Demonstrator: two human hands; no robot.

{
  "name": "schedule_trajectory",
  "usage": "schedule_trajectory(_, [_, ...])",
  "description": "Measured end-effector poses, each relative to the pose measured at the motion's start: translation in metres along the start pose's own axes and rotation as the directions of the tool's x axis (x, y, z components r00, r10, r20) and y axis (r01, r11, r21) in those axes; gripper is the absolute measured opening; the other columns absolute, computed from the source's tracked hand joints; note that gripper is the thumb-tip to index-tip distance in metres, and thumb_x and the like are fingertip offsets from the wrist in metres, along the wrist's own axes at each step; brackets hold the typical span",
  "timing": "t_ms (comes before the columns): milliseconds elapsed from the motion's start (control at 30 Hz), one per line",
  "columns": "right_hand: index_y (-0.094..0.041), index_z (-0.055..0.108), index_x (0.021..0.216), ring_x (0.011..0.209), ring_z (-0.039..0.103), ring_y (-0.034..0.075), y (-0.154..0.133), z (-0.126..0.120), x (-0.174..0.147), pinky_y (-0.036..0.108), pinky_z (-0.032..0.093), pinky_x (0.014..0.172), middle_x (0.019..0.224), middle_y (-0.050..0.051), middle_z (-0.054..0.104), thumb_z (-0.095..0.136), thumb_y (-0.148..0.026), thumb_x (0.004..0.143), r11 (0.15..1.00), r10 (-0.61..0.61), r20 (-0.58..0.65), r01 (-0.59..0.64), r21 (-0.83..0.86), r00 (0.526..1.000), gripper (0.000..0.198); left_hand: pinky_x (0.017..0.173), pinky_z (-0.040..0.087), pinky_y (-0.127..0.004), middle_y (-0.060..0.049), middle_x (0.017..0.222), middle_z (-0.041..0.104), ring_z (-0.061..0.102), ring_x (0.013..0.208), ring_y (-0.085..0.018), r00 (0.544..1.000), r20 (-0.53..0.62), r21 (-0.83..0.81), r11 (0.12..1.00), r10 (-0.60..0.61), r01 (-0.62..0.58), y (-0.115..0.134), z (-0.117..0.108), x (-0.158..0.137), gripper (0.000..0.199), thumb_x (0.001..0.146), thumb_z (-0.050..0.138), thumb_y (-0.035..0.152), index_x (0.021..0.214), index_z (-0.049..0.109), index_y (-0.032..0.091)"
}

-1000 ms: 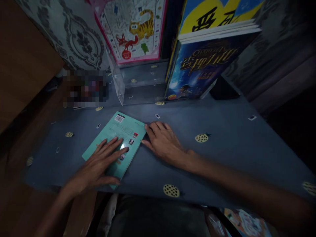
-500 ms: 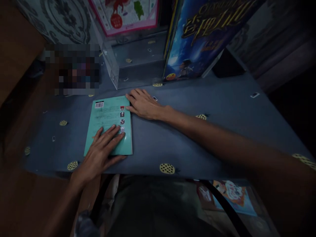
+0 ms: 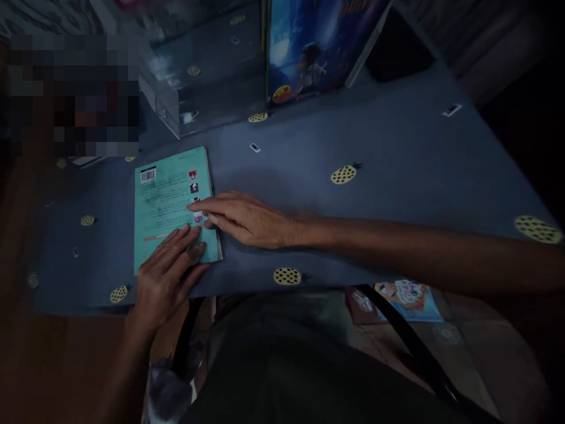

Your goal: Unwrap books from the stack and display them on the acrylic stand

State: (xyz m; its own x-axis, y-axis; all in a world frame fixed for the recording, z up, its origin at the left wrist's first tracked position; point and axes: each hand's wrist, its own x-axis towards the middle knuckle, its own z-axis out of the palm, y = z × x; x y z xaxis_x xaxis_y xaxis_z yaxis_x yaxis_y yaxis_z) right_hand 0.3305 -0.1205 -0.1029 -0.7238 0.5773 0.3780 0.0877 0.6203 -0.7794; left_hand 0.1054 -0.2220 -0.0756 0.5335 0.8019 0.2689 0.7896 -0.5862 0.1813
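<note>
A teal paperback book [image 3: 165, 191] lies flat on the table near its front edge, with a barcode, small print and several small pictures showing on the cover. My left hand [image 3: 168, 268] rests over its lower part, fingers laid loosely on the cover and thumb by the bottom edge. From the right, my right hand [image 3: 247, 221] reaches over the book's right edge. Its index finger stretches across the small pictures, and the other fingers are partly hidden beneath the hand. Neither hand grips the book.
The table has a grey-blue pineapple-print cloth [image 3: 282, 171]. A clear plastic holder [image 3: 168, 112] stands behind the book, with a tall blue book [image 3: 326, 41] upright in it. A dark flat object [image 3: 399, 50] lies at the back right. Below the table is a colourful packet or book [image 3: 410, 297].
My right hand has come down from the book's upper right corner to the lower half of its right edge. The book is tilted slightly more, and the view has shifted.
</note>
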Motion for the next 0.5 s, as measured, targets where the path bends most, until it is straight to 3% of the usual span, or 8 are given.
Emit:
schedule_trajectory(133, [-0.018, 0.060, 0.130, 0.101, 0.066, 0.016, -0.0048, 0.0002, -0.0045, 0.035, 0.048, 0.096, 0.117, 0.007, 0.072, 0.039, -0.021, 0.104, 0.990, 0.051, -0.031, -0.046, 0.135, 0.998, 0.033, 0.110, 0.052, -0.054, -0.008, 0.134, 0.069, 0.060, 0.132, -0.030, 1.000, 0.000, 0.001, 1.000, 0.002, -0.002, 0.0017, -0.0007, -0.0005, 0.029, 0.096, 0.061, 0.024, 0.125, 0.065, 0.026])
schedule_trajectory(267, [-0.016, 0.063, 0.125, 0.090, 0.069, 0.015, -0.0073, -0.0016, -0.0031, 0.030, 0.050, 0.088, 0.098, 0.003, 0.075, 0.040, -0.020, 0.104, 0.973, 0.079, -0.005, -0.076, 0.217, 0.997, 0.031, 0.112, 0.051, -0.053, -0.007, 0.133, 0.071, 0.060, 0.132, -0.029, 1.000, -0.008, -0.040, 0.999, 0.004, -0.004, 0.0035, -0.0018, 0.0005, 0.031, 0.097, 0.060, 0.021, 0.126, 0.066, 0.026])
schedule_trajectory(500, [-0.013, 0.063, 0.121, 0.085, 0.070, 0.014, -0.0100, -0.0015, -0.0047, 0.029, 0.051, 0.085, 0.086, 0.002, 0.073, 0.041, -0.020, 0.104, 0.967, 0.025, -0.005, -0.023, 0.254, 1.000, 0.029, 0.112, 0.050, -0.053, -0.006, 0.128, 0.073, 0.060, 0.132, -0.028, 1.000, -0.019, -0.051, 0.999, 0.006, -0.007, 0.0053, -0.0035, 0.0018, 0.030, 0.097, 0.057, 0.018, 0.124, 0.067, 0.026])
